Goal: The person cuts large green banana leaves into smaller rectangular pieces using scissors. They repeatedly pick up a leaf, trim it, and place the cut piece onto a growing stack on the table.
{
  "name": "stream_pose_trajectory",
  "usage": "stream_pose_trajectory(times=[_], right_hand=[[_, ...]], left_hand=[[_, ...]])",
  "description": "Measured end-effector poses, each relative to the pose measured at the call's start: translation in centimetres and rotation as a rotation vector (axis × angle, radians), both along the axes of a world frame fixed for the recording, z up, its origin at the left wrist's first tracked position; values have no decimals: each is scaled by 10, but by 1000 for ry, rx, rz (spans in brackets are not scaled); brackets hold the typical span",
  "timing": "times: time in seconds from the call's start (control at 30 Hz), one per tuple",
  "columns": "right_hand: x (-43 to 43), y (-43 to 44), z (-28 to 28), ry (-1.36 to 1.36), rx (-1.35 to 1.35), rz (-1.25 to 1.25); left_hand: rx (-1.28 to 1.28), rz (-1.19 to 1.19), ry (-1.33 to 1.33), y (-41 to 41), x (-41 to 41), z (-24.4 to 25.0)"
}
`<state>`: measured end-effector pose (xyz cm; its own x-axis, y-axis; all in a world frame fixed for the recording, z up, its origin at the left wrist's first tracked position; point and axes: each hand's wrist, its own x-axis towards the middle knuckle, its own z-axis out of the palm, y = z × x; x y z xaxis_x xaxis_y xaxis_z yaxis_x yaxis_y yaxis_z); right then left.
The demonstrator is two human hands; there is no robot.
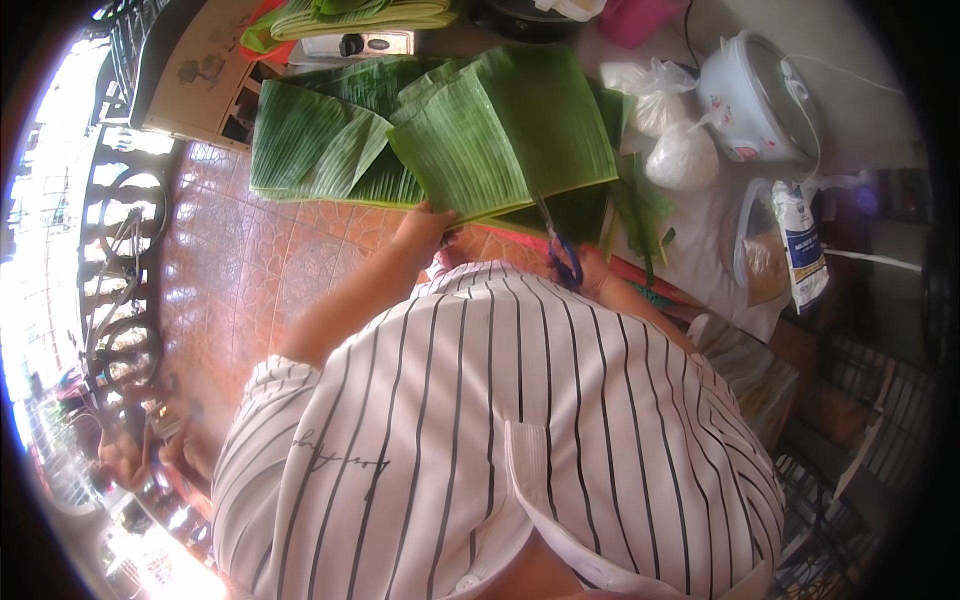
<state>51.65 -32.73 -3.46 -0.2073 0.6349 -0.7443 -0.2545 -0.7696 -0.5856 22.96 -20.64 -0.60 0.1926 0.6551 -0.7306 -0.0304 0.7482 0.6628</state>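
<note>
A large piece of green banana leaf [495, 135] lies over other leaf pieces, its near edge towards me. My left hand [427, 229] pinches that near edge at its left corner. Scissors with blue handles [568, 262] are in my right hand [587, 271], and their blades meet the near edge of the leaf. How far the blades are apart cannot be made out. More banana leaf [319, 142] spreads to the left beneath the upper piece. Narrow leaf strips [641, 217] lie to the right of the scissors.
Bags of white contents [681, 156] and a rice cooker [757, 97] stand at the right, near a plastic tub [757, 247] and a printed packet [802, 247]. A stove [360, 45] with folded leaves [367, 16] is at the back. People [124, 454] are at lower left.
</note>
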Motion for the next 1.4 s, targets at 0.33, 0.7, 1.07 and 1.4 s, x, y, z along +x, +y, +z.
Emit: stream_pose_trajectory(times=[0.33, 0.7, 1.07, 1.4], right_hand=[[28, -6, 22, 82, -81, 86], [-7, 64, 46, -272, 479, -169], [-14, 74, 16, -320, 277, -147], [-15, 75, 23, -344, 270, -129]], left_hand=[[-70, -2, -9, 7, -9, 4], [-155, 83, -136, 17, 1, 22], [177, 73, -90, 82, -45, 134], [902, 94, -529, 84, -88, 300]])
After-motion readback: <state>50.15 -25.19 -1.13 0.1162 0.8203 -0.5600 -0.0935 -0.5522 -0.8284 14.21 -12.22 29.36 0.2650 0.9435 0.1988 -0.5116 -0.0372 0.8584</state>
